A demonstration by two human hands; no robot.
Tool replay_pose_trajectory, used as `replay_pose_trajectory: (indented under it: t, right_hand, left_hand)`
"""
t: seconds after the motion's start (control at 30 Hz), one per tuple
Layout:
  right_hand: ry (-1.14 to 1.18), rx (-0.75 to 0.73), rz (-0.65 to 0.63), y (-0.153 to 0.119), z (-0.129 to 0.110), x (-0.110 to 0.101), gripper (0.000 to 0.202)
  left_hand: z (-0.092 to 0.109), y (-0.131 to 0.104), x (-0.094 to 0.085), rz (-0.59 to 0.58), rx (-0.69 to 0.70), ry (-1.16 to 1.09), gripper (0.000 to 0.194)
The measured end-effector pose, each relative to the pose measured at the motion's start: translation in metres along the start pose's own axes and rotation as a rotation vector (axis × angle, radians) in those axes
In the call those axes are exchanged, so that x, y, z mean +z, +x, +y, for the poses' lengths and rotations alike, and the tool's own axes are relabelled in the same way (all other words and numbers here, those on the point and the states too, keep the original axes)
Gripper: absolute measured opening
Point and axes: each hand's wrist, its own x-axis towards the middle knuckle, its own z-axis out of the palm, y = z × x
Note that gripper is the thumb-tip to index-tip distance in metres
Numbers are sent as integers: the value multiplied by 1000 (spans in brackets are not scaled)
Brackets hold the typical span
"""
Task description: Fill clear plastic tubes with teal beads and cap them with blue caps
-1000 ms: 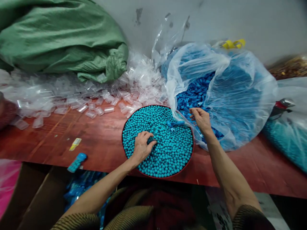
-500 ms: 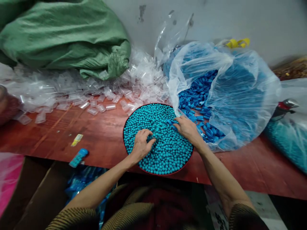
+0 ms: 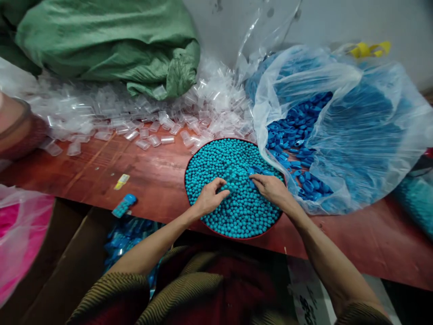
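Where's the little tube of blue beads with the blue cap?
In the head view, the little tube lies at the near edge of the red table, left of the left hand, close to the yellow-and-white scrap.

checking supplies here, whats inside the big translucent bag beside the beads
Small blue plastic pieces show through the open mouth of the translucent plastic bag. Behind its cloudy film only blue shows; single pieces and whatever lies deeper are hidden.

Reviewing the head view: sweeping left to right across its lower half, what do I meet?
Pink bag, small bead-filled tube, left hand, right hand, big bag of blue pieces, bag of teal beads.
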Motion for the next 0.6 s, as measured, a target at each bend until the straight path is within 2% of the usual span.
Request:
replay_pose_trajectory:
  t: [0.1,0.17,0.27,0.37,0.5,0.6]
  right_hand:
    - [31,-99,-109,-1,5,-3,38]
    - [-34,-104,-136,-2,6,-4,38]
    - [-209,-70,-84,-3,3,-5,25]
    - [-299,-95,42,-4,0,-6,17]
    - [-26,-148,191,-3,-14,-2,27]
    - [181,-250,144,-1,-32,4,36]
  left_hand:
    - [-1,2,-3,-47,-77,-145,19]
    - [-1,3,-5,-95,-130,-209,20]
    - [-1,4,-6,-144,-185,-273,24]
    - [-1,4,-6,-157,-219,-291,30]
    - [2,3,-5,-146,-220,-290,33]
    - [3,3,-6,-157,-167,-276,31]
